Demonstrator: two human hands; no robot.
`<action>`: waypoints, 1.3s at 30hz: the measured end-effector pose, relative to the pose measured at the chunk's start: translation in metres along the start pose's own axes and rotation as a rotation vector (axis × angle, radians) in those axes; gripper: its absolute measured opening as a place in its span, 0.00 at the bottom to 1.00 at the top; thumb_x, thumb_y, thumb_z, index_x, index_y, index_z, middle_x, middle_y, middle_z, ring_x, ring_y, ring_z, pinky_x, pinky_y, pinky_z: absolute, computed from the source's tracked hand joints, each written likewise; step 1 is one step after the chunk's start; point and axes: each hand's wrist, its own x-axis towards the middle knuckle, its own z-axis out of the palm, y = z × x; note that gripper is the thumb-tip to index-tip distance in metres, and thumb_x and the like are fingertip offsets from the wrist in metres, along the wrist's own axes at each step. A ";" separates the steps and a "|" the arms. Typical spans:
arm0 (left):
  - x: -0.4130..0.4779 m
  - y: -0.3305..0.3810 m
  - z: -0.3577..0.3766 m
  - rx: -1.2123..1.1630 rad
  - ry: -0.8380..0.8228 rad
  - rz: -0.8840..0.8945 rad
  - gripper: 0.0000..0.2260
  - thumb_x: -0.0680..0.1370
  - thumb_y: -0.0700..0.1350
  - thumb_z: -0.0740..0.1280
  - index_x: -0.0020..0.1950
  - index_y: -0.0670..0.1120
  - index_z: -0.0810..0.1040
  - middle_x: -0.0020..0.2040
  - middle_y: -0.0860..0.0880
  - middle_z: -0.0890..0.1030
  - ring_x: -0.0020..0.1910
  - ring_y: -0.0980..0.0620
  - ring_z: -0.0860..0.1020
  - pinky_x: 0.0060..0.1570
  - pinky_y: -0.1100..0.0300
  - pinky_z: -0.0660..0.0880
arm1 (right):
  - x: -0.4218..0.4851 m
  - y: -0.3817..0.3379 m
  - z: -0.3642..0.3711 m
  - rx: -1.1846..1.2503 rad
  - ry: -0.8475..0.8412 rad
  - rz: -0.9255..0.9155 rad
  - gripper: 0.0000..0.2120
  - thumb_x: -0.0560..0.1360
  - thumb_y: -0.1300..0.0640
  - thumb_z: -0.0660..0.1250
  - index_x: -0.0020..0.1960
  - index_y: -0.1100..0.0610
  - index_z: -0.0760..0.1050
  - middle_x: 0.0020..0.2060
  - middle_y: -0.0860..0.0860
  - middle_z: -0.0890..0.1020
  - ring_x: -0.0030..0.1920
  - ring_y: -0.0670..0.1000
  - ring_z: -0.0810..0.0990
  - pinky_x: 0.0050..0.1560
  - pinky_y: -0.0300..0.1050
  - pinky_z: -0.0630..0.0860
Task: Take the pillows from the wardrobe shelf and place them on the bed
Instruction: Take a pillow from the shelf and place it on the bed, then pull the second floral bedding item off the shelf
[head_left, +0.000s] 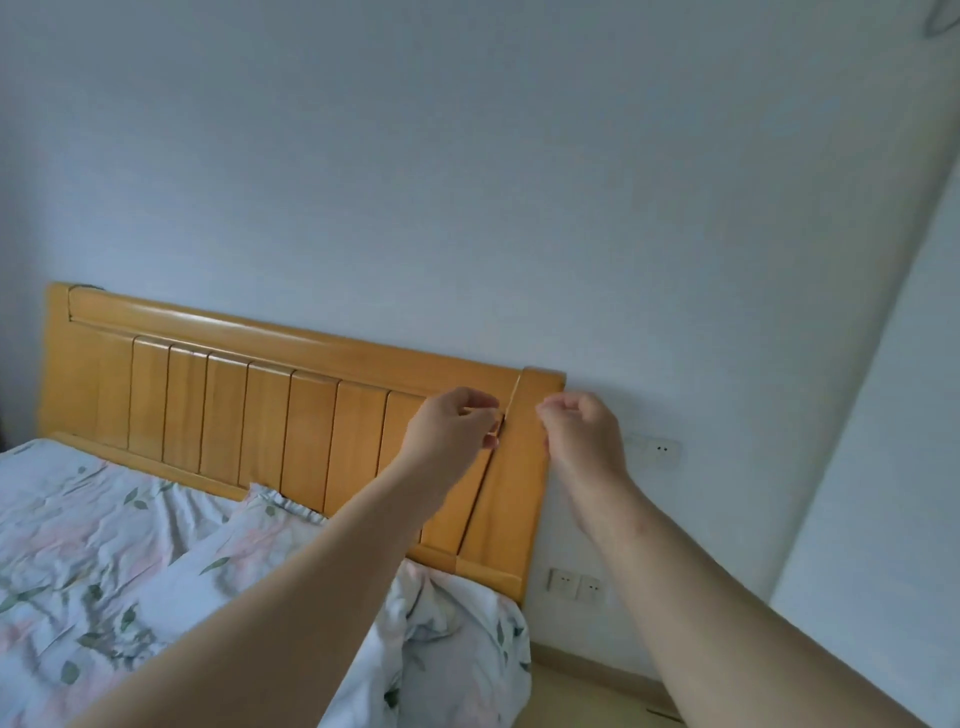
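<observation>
A floral pillow (249, 540) lies on the bed (78, 545) near the right end of the wooden headboard (270, 410); my left forearm covers part of it. Both arms are stretched forward at headboard height. My left hand (452, 428) is in front of the headboard's right end, fingers curled in with nothing visible in them. Just past that end, my right hand (582, 436) hangs before the wall, fingers likewise curled and empty. No wardrobe is in view.
Floral bedding (457, 639) bunches at the bed's right corner. Wall sockets (576, 584) sit low beside the bed, another socket (660, 449) higher up. A wall corner (852, 426) rises at right, with floor (582, 696) below.
</observation>
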 end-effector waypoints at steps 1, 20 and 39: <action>-0.004 0.016 0.004 -0.029 -0.012 0.033 0.07 0.78 0.42 0.60 0.51 0.48 0.77 0.42 0.51 0.79 0.40 0.56 0.78 0.37 0.65 0.72 | -0.002 -0.012 -0.011 0.001 0.020 -0.030 0.09 0.75 0.57 0.61 0.54 0.56 0.74 0.42 0.50 0.77 0.41 0.50 0.75 0.39 0.43 0.70; -0.096 0.223 0.101 -0.356 -0.347 0.535 0.08 0.76 0.41 0.60 0.47 0.50 0.79 0.41 0.53 0.80 0.37 0.56 0.80 0.41 0.62 0.74 | -0.073 -0.152 -0.242 -0.278 0.576 -0.454 0.04 0.75 0.57 0.62 0.48 0.51 0.73 0.38 0.44 0.76 0.38 0.48 0.77 0.34 0.40 0.69; -0.218 0.312 0.312 -0.496 -0.774 0.689 0.09 0.76 0.39 0.61 0.42 0.52 0.76 0.39 0.51 0.79 0.36 0.55 0.79 0.39 0.61 0.73 | -0.184 -0.175 -0.496 -0.799 1.029 -0.378 0.03 0.74 0.59 0.63 0.45 0.52 0.73 0.35 0.41 0.74 0.42 0.51 0.74 0.42 0.43 0.69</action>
